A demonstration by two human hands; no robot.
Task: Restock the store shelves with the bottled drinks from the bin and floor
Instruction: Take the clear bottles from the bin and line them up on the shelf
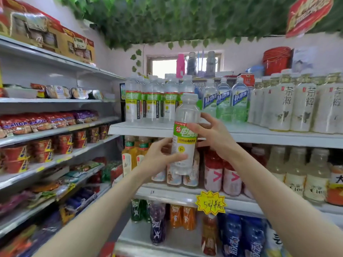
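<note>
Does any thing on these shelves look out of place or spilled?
A purple bottle on the lowest shelf stands alone, forward of the green bottles and orange bottles, seemingly out of its row. Nothing looks spilled.

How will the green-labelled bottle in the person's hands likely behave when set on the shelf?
The bottle looks full, so probably heavy for its size. Tall and narrow, it may tip if nudged on the shelf. Left hand and right hand both hold it; smooth plastic may slip.
</note>
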